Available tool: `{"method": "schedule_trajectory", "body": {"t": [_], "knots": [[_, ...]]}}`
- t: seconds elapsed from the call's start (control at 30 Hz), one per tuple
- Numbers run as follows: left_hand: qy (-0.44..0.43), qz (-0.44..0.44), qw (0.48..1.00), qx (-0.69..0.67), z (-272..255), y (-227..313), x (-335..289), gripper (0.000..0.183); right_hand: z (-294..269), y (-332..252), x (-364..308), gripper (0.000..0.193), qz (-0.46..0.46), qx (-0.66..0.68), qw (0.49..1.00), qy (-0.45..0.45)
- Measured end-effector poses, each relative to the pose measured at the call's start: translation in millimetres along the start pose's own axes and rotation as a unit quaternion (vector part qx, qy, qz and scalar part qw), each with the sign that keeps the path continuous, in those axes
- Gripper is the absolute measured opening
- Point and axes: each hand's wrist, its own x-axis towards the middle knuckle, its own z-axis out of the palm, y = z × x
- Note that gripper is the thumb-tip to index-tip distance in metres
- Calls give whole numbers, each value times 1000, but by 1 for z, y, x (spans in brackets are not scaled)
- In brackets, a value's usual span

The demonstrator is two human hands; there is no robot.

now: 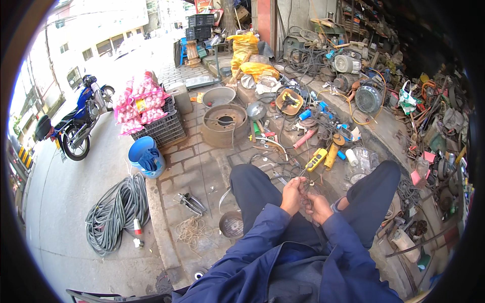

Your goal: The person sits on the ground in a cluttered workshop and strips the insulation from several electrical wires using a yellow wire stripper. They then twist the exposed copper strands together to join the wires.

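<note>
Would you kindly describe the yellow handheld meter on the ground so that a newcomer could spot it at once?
Start at the big rusty wheel drum in the middle of the paved ground and look right and toward the seated person's knees. There, just beyond the hands, lies the yellow handheld meter among dark cables. Unlike the plain yellow tube beside it, it is flat and rectangular with dark buttons.

A single wide fisheye view looks down from the seated person's head, over blue jacket sleeves and dark-trousered knees, close to both hands held together between them. It faces forward across grey paving stones [202,171], strewn with tools and cables. Straight edges bend near the dark round rim; a street with a blue motorcycle [76,123] curves away upper left.
</note>
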Motion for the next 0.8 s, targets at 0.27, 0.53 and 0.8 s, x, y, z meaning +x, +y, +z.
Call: {"method": "schedule_trajectory", "body": {"t": [0.27,0.53,0.8], "knots": [[-18,-43,999,27,5,1,-6,25,5,8,3,15,-87,-140,984,70],[36,33,991,126,11,-37,-3,23,-16,21,62,18,-146,-86,963,207],[10,-148,989,23,37,-44,-68,33,-153,39,133,19,-114,-746,545,364]]}}
